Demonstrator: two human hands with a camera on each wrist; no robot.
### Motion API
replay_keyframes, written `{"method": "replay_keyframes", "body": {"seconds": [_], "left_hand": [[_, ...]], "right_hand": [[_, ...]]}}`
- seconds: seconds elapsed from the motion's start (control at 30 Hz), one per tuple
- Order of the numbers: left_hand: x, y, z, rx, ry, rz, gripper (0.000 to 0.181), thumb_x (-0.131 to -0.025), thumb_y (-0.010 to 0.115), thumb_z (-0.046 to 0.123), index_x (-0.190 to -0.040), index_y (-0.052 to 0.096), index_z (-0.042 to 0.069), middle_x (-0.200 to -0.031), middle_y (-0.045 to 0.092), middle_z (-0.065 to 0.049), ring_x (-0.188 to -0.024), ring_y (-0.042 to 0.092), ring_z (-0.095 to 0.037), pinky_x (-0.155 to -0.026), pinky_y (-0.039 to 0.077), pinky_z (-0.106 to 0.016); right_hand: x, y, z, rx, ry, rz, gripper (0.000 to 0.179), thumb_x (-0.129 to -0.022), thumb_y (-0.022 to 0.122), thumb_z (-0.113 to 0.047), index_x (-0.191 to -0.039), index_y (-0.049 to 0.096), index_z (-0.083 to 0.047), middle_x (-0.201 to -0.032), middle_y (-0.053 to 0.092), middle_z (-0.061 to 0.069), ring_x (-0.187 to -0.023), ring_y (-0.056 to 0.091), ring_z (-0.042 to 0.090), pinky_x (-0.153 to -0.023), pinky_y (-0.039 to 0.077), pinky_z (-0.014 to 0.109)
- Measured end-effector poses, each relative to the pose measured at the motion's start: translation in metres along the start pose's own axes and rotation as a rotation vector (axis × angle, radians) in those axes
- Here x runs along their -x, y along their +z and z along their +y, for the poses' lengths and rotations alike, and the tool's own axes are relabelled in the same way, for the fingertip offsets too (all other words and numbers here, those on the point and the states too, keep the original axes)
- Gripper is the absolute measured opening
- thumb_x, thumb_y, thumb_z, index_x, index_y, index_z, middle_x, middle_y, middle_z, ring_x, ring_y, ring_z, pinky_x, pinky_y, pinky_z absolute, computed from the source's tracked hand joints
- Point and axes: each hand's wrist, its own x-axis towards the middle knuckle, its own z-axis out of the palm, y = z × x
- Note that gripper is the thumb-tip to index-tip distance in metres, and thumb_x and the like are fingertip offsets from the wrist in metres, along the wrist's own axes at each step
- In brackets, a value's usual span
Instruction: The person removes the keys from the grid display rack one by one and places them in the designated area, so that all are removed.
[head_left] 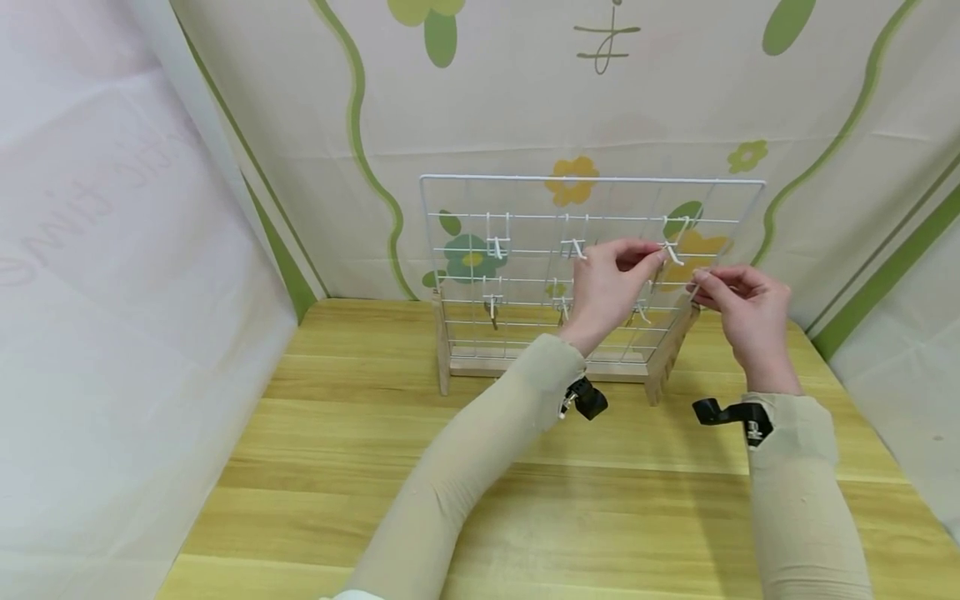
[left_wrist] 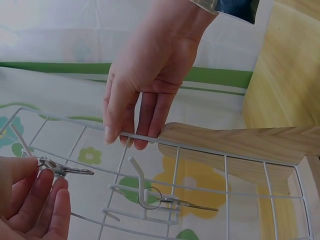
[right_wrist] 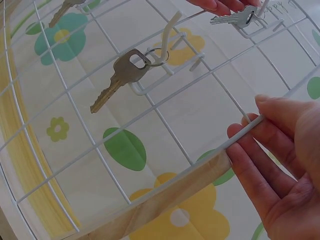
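A white wire grid (head_left: 540, 178) stands upright in a wooden base (head_left: 525, 367), with white hooks in two rows. My left hand (head_left: 611, 283) is at the upper right hook (head_left: 673, 252), pinching a small metal key (left_wrist: 75, 171) by its head end. Whether the key's ring is around that hook is hidden by my fingers. My right hand (head_left: 750, 312) pinches the grid's right side wire between thumb and fingers. Below, another key (right_wrist: 129, 70) hangs by its ring from the lower right hook (right_wrist: 170, 35).
More keys hang in the lower row, one on the lower left hook (head_left: 492, 307). The upper left hook (head_left: 497, 247) and upper middle hook (head_left: 576, 247) project toward me. Behind the grid is a flower-patterned cloth (head_left: 510, 100); the wooden table (head_left: 337, 433) extends in front.
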Motion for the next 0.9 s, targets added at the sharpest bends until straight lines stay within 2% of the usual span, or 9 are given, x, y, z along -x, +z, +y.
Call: {"method": "replay_keyframes", "body": {"seconds": [0.27,0.43,0.67,0.9], "left_hand": [[0.005,-0.002,0.002,0.011,0.024,-0.008,0.012,-0.097,0.074,0.024,-0.104,0.079,0.015,-0.085,0.07,0.016,-0.076,0.063,0.005,-0.067,0.052,-0.014],[0.012,-0.005,0.004,0.052,0.03,-0.026,0.012,-0.098,0.073,0.023,-0.104,0.078,0.014,-0.091,0.071,0.015,-0.078,0.064,0.005,-0.07,0.052,-0.015],[0.022,-0.006,0.006,0.066,0.07,-0.042,0.013,-0.097,0.073,0.022,-0.105,0.078,0.012,-0.096,0.072,0.013,-0.081,0.064,0.007,-0.074,0.052,-0.014],[0.029,-0.009,0.012,0.098,0.101,-0.048,0.014,-0.097,0.073,0.022,-0.105,0.078,0.012,-0.093,0.073,0.013,-0.081,0.064,0.008,-0.074,0.053,-0.015]], "right_hand": [[0.0,-0.001,0.0,0.026,0.005,0.003,0.027,-0.088,0.079,-0.006,-0.105,0.069,0.014,-0.094,0.075,0.01,-0.083,0.075,0.02,-0.075,0.057,0.027],[0.0,-0.001,0.0,0.052,0.007,0.004,0.029,-0.089,0.079,-0.008,-0.106,0.069,0.014,-0.093,0.075,0.009,-0.082,0.074,0.018,-0.074,0.057,0.026],[0.0,0.0,0.001,0.02,-0.003,0.005,0.028,-0.089,0.079,-0.004,-0.106,0.068,0.016,-0.091,0.075,0.01,-0.079,0.075,0.018,-0.072,0.057,0.028],[0.0,-0.001,0.0,0.023,0.005,0.005,0.028,-0.088,0.079,-0.005,-0.105,0.069,0.015,-0.092,0.075,0.01,-0.08,0.075,0.017,-0.073,0.057,0.028]]}}
